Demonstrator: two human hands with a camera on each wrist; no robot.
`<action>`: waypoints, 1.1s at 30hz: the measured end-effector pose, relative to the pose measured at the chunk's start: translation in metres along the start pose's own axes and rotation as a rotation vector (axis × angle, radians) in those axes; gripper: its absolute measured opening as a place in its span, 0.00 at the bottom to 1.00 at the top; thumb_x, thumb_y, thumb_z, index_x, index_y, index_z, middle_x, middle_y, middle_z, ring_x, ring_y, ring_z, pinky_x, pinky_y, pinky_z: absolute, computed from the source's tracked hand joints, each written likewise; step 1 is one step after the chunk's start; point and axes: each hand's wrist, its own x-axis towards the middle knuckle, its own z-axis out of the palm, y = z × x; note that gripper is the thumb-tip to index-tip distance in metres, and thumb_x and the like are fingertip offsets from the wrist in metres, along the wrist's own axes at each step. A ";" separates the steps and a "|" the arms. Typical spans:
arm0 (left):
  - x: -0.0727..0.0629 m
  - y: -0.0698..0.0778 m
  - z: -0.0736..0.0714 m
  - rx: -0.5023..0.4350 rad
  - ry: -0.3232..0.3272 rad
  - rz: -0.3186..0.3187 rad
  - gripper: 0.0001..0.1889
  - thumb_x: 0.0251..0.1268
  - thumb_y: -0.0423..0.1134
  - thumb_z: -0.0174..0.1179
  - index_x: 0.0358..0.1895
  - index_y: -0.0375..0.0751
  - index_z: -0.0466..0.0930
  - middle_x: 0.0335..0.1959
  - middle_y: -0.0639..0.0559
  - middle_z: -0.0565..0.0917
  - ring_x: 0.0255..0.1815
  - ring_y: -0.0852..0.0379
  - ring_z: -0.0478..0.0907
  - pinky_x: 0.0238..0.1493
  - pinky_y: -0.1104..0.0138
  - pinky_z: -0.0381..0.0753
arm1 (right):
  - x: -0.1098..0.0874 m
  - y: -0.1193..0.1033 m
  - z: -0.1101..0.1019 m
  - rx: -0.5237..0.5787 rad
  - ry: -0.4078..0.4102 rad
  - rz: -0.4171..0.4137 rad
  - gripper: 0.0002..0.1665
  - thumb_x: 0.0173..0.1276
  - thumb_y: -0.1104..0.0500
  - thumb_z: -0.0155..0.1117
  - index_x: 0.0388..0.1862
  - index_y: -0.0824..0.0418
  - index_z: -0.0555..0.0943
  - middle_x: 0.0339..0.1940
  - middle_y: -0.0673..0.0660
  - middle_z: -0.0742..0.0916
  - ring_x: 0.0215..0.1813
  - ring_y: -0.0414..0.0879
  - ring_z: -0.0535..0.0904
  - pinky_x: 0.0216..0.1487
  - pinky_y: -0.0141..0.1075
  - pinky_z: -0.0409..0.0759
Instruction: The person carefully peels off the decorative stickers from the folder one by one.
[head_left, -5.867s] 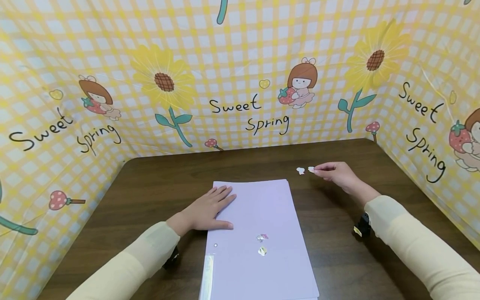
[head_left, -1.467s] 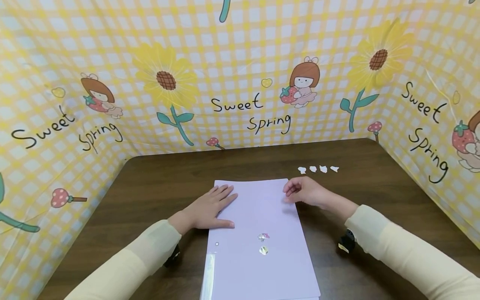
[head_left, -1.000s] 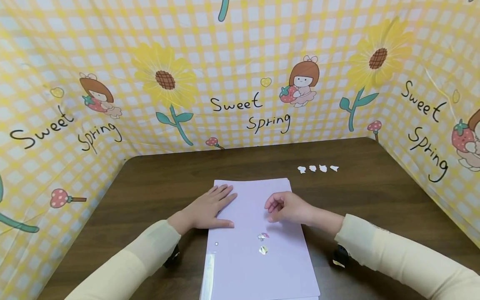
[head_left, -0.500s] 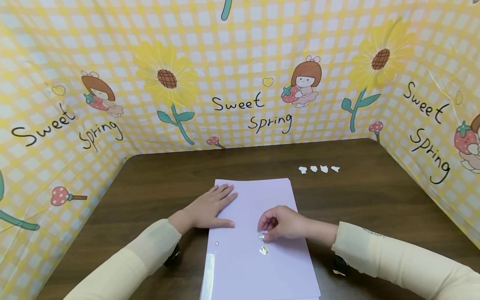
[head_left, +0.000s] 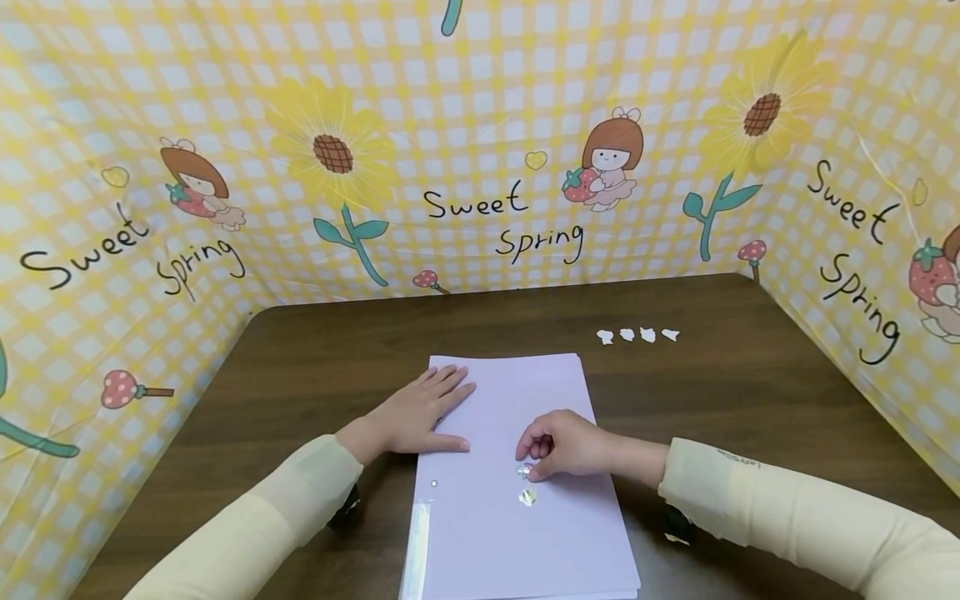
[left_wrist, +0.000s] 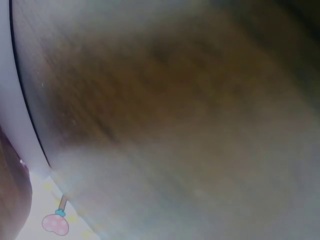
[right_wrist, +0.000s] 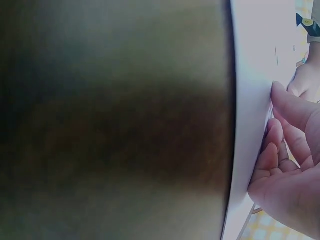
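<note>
A pale lilac folder lies flat on the dark wooden table, a clear strip along its lower left edge. My left hand rests with spread fingers on its upper left side. Over the folder's middle, my right hand has its fingers curled, thumb and forefinger pinching at a small shiny pinkish sticker. Part of that sticker is hidden by the thumb. Just below it sits a small yellowish shiny sticker. In the right wrist view, the right thumb is down at the folder's surface.
Several small white cut-out pieces lie in a row at the table's back right. A yellow checked cloth with printed flowers and lettering walls the table at the back and both sides.
My right hand has come from the white pieces at the back right, across the folder, down to the pinkish sticker. It barely moves over the last half second. The left hand stays put.
</note>
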 end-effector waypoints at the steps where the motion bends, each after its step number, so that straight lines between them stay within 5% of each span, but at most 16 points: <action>1: 0.000 0.000 0.000 0.000 -0.002 -0.002 0.51 0.59 0.77 0.42 0.78 0.45 0.50 0.78 0.43 0.47 0.78 0.47 0.39 0.74 0.52 0.38 | 0.000 0.000 0.000 -0.006 0.000 -0.005 0.11 0.51 0.66 0.78 0.33 0.58 0.86 0.24 0.47 0.79 0.30 0.37 0.72 0.34 0.29 0.73; 33: 0.002 -0.002 0.003 0.014 0.010 0.006 0.52 0.59 0.78 0.40 0.78 0.45 0.50 0.78 0.42 0.48 0.78 0.46 0.40 0.73 0.51 0.39 | -0.005 -0.008 0.000 -0.118 -0.003 -0.069 0.08 0.55 0.68 0.74 0.29 0.55 0.87 0.27 0.46 0.79 0.33 0.37 0.73 0.37 0.30 0.74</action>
